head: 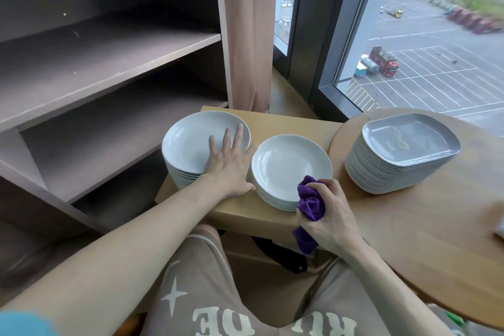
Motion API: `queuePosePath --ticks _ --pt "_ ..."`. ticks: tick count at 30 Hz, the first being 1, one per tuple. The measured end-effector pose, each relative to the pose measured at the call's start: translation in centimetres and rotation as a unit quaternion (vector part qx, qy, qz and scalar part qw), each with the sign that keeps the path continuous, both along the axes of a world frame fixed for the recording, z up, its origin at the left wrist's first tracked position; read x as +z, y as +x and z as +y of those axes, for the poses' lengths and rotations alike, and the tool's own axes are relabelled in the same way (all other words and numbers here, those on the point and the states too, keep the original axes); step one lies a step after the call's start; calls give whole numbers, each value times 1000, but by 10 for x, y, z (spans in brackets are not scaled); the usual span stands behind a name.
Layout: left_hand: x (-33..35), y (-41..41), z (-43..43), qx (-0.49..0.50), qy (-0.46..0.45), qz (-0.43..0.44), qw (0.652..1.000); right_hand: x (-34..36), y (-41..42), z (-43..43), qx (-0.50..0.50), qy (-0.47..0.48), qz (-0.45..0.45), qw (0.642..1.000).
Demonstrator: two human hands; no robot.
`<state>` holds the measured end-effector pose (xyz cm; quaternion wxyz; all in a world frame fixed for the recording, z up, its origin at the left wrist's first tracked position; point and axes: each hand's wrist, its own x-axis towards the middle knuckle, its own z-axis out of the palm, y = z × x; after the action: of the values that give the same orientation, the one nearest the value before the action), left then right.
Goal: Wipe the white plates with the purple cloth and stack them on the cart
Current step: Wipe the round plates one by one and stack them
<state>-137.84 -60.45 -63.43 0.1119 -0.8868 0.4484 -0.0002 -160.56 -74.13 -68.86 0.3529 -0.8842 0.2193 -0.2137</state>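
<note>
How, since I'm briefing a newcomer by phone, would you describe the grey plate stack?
Find the round wooden table by the window. The grey plate stack stands at its far left edge. Unlike the two round white stacks on the cart beside it, its plates are grey and rounded-square.

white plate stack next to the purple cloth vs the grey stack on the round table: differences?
Shape: the white stack holds round plates; the grey stack holds rounded squares.
Height: the grey stack is taller, with more plates, than the white stack.
Place: the white stack sits on the cart, the grey stack on the round table.
Shared: both are neat, level stacks.
</note>
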Motion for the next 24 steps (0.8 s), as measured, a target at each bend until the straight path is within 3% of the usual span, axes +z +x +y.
queuePosePath --ticks 3,5,9,11,16,24 --pt "-3 -22 0 -103 -122 -37 986 13 9 -8 -16 -9 -10 1000" --pt "-14 -41 -1 -176 -202 9 963 24 20 -16 -28 -25 -12 999" --pt "-39 -63 1 -91 -127 158 975 40 52 -34 -64 -64 -24 996" --pt "-50 -62 4 -52 -97 173 979 38 68 -44 -83 -100 19 991" --pt "-70 -65 16 -56 -52 172 982 -5 84 -52 -29 -197 248 948" --pt "-82 -60 20 -71 -89 211 971 -24 118 -46 -86 -206 254 941"
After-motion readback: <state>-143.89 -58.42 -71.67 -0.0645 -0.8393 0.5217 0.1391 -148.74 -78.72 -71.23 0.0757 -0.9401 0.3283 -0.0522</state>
